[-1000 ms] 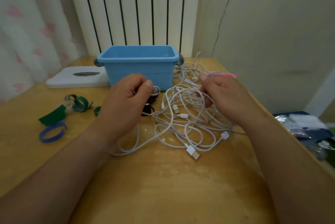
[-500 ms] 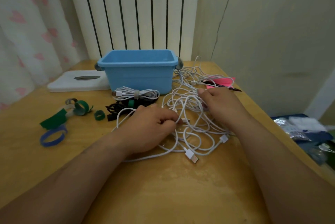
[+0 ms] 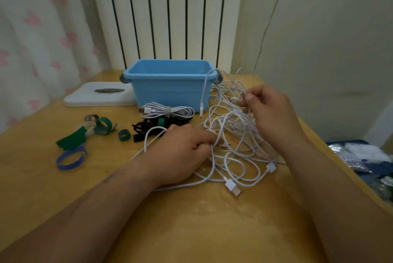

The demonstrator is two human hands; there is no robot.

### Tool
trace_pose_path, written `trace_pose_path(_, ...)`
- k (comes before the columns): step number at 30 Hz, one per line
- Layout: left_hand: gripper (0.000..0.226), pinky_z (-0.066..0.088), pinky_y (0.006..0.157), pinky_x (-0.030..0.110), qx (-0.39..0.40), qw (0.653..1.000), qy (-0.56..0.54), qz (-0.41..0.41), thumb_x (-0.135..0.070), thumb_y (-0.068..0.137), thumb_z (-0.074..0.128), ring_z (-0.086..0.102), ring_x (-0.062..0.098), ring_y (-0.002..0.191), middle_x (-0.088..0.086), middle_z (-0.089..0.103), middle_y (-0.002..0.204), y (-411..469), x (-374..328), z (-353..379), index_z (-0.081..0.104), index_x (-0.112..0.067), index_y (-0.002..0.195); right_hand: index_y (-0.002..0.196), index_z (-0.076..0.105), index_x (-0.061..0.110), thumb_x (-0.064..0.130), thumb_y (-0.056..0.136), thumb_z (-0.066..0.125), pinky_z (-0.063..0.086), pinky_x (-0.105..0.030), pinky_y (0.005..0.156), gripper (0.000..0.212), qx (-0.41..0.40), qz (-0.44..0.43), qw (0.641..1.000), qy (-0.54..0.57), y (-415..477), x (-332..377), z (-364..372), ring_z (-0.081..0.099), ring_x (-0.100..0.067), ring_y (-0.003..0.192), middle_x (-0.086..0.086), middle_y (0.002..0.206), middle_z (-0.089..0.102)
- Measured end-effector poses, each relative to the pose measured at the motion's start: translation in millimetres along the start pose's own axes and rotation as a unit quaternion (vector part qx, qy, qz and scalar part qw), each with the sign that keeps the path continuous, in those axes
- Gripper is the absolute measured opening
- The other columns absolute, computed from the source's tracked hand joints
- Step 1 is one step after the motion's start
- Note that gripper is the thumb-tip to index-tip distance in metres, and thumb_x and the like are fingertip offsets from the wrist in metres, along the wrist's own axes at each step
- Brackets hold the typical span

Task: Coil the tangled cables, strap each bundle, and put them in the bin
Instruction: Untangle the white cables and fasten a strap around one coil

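The tangled white cables point(image 3: 238, 135) are heaped on the table point(image 3: 191, 220) right of the blue bin point(image 3: 170, 90). Strands are gripped by the left hand point(image 3: 180, 156) and pinched, raised, by the right hand point(image 3: 270, 111).

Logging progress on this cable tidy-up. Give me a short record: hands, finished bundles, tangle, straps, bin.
left hand: grips a strand of the white tangle
right hand: pinches a strand lifted above the tangle
finished: white bundle and black bundle, both strapped, lying in front of the blue bin, not in it
spare straps: green strap, blue loop, left of the bundles
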State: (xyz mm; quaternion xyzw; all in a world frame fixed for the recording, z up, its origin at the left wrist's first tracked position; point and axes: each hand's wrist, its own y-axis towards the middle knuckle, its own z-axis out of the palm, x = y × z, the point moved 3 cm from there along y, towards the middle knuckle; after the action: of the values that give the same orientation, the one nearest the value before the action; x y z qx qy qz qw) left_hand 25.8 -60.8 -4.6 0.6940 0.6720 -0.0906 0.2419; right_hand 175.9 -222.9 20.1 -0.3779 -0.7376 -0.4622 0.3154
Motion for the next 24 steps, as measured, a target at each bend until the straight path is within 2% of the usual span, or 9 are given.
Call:
trace_pose_path(2,0.038,0.056,0.087,0.033,-0.083,0.993,-0.088,-0.005,-0.022,0.107,0.048,0.064,0.002,0.097,-0.022,0.071,0.113,-2.7,0.8,-7.4,0.063,-0.043,0.135,0.1,0.067,0.024,0.018,0.108,0.057,0.055,-0.025,0.074,0.014,-0.023,-0.012,0.992,0.123,-2.4,12.8,-4.6,0.073,-0.011,0.081,0.003,0.084,0.076)
trace_pose_path(4,0.023,0.059,0.07,0.034,-0.197,0.966,-0.168,-0.015,-0.021,0.108,0.049,0.067,0.008,0.086,-0.012,0.07,0.1,-5.5,1.6,-19.5,0.056,-0.037,0.124,0.101,0.065,0.025,0.016,0.109,0.055,0.06,-0.031,0.073,0.016,-0.028,-0.036,0.978,0.202,-6.9,27.1,-9.7,0.069,-0.016,0.078,0.003,0.079,0.07)
trace_pose_path(6,0.007,0.057,0.065,0.03,-0.3,0.928,-0.221,-0.013,-0.028,0.109,0.051,0.065,0.01,0.084,-0.005,0.064,0.095,-8.6,2.3,-31.6,0.053,-0.029,0.115,0.101,0.065,0.027,0.016,0.108,0.054,0.063,-0.042,0.076,0.016,-0.038,-0.073,0.972,0.22,-11.8,38.6,-13.9,0.063,-0.019,0.078,0.005,0.077,0.065)
trace_pose_path(7,0.012,0.055,0.067,0.024,-0.325,0.914,-0.242,-0.003,-0.035,0.108,0.052,0.064,0.007,0.087,-0.006,0.062,0.098,-9.9,0.9,-36.0,0.053,-0.027,0.116,0.1,0.065,0.029,0.017,0.107,0.055,0.062,-0.048,0.079,0.017,-0.047,-0.098,0.972,0.206,-14.9,43.6,-15.8,0.062,-0.018,0.078,0.006,0.077,0.064)
trace_pose_path(11,0.058,0.05,0.085,0.011,-0.299,0.913,-0.278,0.021,-0.068,0.097,0.04,0.066,0.003,0.111,-0.009,0.069,0.119,-10.9,-3.8,-40.2,0.054,-0.028,0.137,0.103,0.066,0.033,0.019,0.107,0.058,0.056,-0.05,0.071,0.016,-0.042,-0.199,0.975,0.094,-31.1,58.4,-11.8,0.061,-0.028,0.074,-0.004,0.078,0.062)
trace_pose_path(13,0.051,0.053,0.087,0.015,-0.267,0.918,-0.292,0.03,-0.064,0.102,0.037,0.07,0.007,0.109,-0.009,0.075,0.111,-9.5,-8.7,-39.3,0.062,-0.028,0.127,0.105,0.068,0.027,0.02,0.107,0.061,0.051,-0.039,0.062,0.01,-0.006,-0.215,0.976,0.039,-35.9,57.9,-3.2,0.058,-0.022,0.069,-0.003,0.076,0.061)
trace_pose_path(16,0.034,0.058,0.083,0.021,-0.241,0.917,-0.316,0.023,-0.037,0.114,0.042,0.074,0.015,0.096,0.0,0.078,0.095,-8.5,-13.2,-36.5,0.071,-0.021,0.107,0.103,0.068,0.028,0.025,0.105,0.063,0.042,-0.024,0.056,0.006,0.019,-0.195,0.98,-0.032,-34.2,46.3,6.9,0.051,-0.008,0.062,0.007,0.069,0.056)
trace_pose_path(20,0.034,0.061,0.088,0.038,-0.245,0.882,-0.403,-0.024,-0.028,0.113,0.046,0.074,0.022,0.093,0.003,0.077,0.091,-4.4,-2.5,-37.3,0.072,-0.018,0.093,0.101,0.068,0.034,0.031,0.103,0.066,0.047,-0.029,0.058,0.004,0.045,-0.161,0.985,-0.043,-29.1,35.9,8.9,0.056,-0.012,0.065,0.003,0.071,0.062)
trace_pose_path(24,0.034,0.056,0.098,0.042,-0.257,0.825,-0.503,-0.027,-0.031,0.112,0.048,0.072,0.02,0.113,0.002,0.077,0.118,1.4,11.3,-43.3,0.074,-0.021,0.092,0.107,0.071,0.034,0.036,0.103,0.064,0.054,-0.038,0.064,0.008,0.076,-0.17,0.978,-0.089,-31.1,33.4,13.3,0.063,-0.01,0.067,0.009,0.073,0.067)
